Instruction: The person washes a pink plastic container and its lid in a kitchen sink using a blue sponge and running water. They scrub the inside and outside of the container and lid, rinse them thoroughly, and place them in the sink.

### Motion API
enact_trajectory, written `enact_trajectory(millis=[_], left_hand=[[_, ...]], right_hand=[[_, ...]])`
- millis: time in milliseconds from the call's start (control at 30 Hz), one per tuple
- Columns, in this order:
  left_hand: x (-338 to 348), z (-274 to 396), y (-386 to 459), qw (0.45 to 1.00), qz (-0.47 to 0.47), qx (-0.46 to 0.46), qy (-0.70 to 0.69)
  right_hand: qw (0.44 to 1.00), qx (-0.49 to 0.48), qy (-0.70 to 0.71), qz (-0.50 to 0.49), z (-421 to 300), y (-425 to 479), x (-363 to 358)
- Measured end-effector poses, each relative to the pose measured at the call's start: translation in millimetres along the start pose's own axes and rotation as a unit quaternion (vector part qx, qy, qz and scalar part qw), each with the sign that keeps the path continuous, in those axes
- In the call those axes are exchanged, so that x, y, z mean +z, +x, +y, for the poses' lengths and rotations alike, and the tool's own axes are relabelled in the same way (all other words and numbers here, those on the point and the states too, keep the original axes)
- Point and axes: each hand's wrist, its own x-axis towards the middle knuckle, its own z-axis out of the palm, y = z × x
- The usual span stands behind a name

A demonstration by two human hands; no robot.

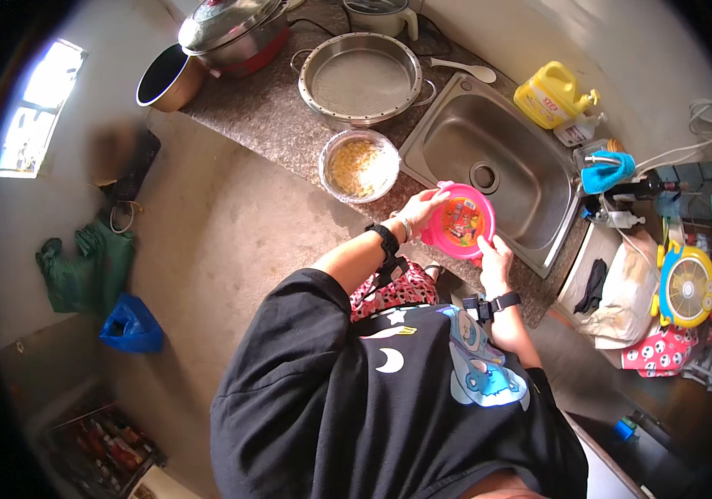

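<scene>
Both hands grip a round pink plastic basin or basket with a printed label on its round face. My left hand holds its left rim, thumb and fingers at the edge. At the lower right rim, my right hand pinches the edge with the thumb on top. The pink piece overlaps the near-left corner of a stainless steel sink. Left of it, a clear bowl on the counter holds small pale yellow pieces, possibly beans or corn kernels.
A round steel pan with two handles stands behind the bowl on the stone counter. Nearby are an electric pot, an inner pot and a white spoon. Beyond the sink stand a yellow detergent jug and the tap with a blue cloth.
</scene>
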Motion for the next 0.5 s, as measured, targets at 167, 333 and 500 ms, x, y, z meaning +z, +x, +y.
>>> enact_trajectory(millis=[167, 333, 500], left_hand=[[-20.2, -5.6, 4.0, 0.996, 0.049, 0.07, 0.038], [-33.2, 0.0, 8.1, 0.989, 0.054, 0.12, 0.063], [-30.3, 11.0, -0.5, 0.992, 0.032, 0.09, 0.082]], right_hand=[[0.998, -0.027, -0.045, 0.039, -4.2, 17.1, 22.2], [0.994, 0.056, -0.092, -0.002, -21.0, 19.6, 38.5], [0.991, 0.026, -0.127, -0.013, -40.2, 27.1, 40.8]])
